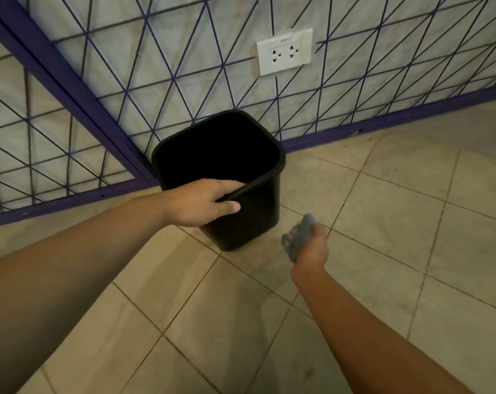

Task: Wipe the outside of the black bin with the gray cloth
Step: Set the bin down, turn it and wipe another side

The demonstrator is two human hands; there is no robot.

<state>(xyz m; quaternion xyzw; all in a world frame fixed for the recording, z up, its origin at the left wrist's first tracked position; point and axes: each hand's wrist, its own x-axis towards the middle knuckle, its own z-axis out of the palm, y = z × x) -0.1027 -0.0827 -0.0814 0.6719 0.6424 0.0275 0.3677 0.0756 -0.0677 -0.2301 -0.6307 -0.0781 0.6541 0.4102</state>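
The black bin stands on the tiled floor in a corner, tilted slightly toward me, its mouth open and dark inside. My left hand grips the bin's near rim, fingers over the edge and thumb on the outer wall. My right hand holds the bunched gray cloth low to the right of the bin, a short gap from its lower right side. The cloth is blurred.
Walls with a purple line pattern and purple skirting meet right behind the bin. A white double socket sits on the wall above it. Beige floor tiles spread to the right and toward me.
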